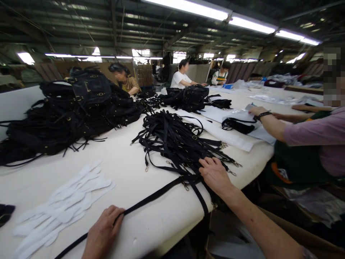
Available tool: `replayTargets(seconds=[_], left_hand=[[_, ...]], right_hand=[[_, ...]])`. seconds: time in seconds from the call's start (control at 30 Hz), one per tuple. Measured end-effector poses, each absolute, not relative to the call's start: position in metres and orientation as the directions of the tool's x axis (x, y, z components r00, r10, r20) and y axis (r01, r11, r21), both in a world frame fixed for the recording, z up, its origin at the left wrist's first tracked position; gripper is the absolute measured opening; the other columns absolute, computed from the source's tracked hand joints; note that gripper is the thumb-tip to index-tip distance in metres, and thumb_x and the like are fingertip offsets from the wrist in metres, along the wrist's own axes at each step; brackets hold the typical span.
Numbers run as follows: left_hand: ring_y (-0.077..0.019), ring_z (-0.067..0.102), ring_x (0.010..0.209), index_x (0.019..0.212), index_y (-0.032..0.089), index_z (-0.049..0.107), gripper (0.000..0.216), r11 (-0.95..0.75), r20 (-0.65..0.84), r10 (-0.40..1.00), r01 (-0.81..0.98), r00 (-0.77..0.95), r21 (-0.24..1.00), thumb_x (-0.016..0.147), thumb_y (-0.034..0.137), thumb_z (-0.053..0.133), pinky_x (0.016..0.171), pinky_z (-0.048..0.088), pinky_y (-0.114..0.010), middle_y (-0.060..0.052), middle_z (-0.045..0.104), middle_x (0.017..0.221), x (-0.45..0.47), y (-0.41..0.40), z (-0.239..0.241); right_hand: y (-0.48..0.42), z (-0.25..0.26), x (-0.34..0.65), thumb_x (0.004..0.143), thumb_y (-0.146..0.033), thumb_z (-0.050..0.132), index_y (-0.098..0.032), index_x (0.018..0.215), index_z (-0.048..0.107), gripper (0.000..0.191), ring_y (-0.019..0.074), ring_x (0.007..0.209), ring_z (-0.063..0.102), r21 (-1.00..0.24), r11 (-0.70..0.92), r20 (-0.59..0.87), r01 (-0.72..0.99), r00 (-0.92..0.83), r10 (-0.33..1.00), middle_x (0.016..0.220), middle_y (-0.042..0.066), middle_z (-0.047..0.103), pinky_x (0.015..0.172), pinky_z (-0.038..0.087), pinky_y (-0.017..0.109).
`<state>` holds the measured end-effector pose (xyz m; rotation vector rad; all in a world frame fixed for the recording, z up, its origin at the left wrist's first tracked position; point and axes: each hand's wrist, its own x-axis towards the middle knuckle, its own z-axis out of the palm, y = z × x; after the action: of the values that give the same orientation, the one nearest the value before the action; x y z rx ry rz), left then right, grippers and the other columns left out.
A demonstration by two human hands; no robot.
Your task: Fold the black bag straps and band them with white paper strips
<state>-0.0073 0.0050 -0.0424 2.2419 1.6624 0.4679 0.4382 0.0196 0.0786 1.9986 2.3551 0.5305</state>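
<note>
A long black strap (153,196) runs across the table from the near left edge toward a tangled pile of straps. My left hand (104,230) is closed around it, with a tail of the strap trailing behind the hand. At the near side of the black strap pile (169,138), my right hand (215,176) has its fingers curled over straps near the far end of the same strap; the exact grip is partly hidden. Brass-coloured snap hooks (232,173) and buckles (194,137) show on the straps. Some strap ends hang over the table edge.
White cut strips (64,205) lie on the table (126,158) at left. Black bags (78,104) are heaped behind them, with another heap (188,96) farther back. A co-worker's arm (272,124) reaches in from the right above white sheets (229,135). Other people work beyond.
</note>
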Motion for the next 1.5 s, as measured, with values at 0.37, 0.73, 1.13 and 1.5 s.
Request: replayTargets(seconds=[0.37, 0.73, 1.13, 1.5], left_hand=[[-0.0175, 0.067, 0.092, 0.097, 0.031, 0.066, 0.020, -0.200, 0.020, 0.976, 0.862, 0.215, 0.466, 0.092, 0.032, 0.047, 0.077, 0.051, -0.030, 0.000, 0.068, 0.095, 0.018, 0.016, -0.024], [-0.0182, 0.067, 0.095, 0.102, 0.032, 0.064, 0.022, -0.245, 0.046, 0.966, 0.842, 0.255, 0.481, 0.093, 0.038, 0.044, 0.083, 0.053, -0.032, 0.001, 0.067, 0.098, 0.010, 0.013, -0.038], [-0.0190, 0.065, 0.097, 0.100, 0.030, 0.064, 0.023, -0.225, 0.016, 0.969, 0.846, 0.248, 0.484, 0.094, 0.037, 0.044, 0.086, 0.051, -0.034, 0.000, 0.066, 0.097, 0.010, 0.017, -0.040], [-0.0198, 0.062, 0.095, 0.097, 0.026, 0.065, 0.021, -0.220, 0.025, 0.970, 0.828, 0.242, 0.516, 0.093, 0.027, 0.044, 0.086, 0.048, -0.032, -0.003, 0.065, 0.094, 0.016, 0.019, -0.020]], right_hand=[[0.017, 0.064, 0.360, 0.088, -0.015, 0.050, -0.034, 0.105, 0.070, 0.032, 0.0169, 0.091, 0.072, -0.299, 0.298, 0.008, 0.906, -0.310, 0.951, 0.100, -0.003, 0.078, 0.076, 0.052, 0.025], [0.029, 0.063, 0.493, 0.089, -0.005, 0.046, -0.024, 0.114, 0.066, 0.037, 0.0166, 0.093, 0.066, 0.113, 0.534, 0.111, 0.838, -0.545, 0.831, 0.106, 0.005, 0.074, 0.084, 0.047, 0.029], [-0.002, 0.062, 0.453, 0.088, -0.019, 0.053, -0.029, 0.131, 0.060, 0.045, 0.0215, 0.091, 0.069, -0.150, 0.262, -0.018, 0.953, -0.267, 0.963, 0.105, 0.005, 0.076, 0.084, 0.050, 0.033], [0.015, 0.060, 0.294, 0.077, -0.005, 0.047, -0.028, 0.108, 0.071, 0.046, 0.0187, 0.094, 0.071, -0.459, 0.462, -0.188, 0.759, -0.591, 0.784, 0.103, 0.000, 0.078, 0.078, 0.049, 0.027]])
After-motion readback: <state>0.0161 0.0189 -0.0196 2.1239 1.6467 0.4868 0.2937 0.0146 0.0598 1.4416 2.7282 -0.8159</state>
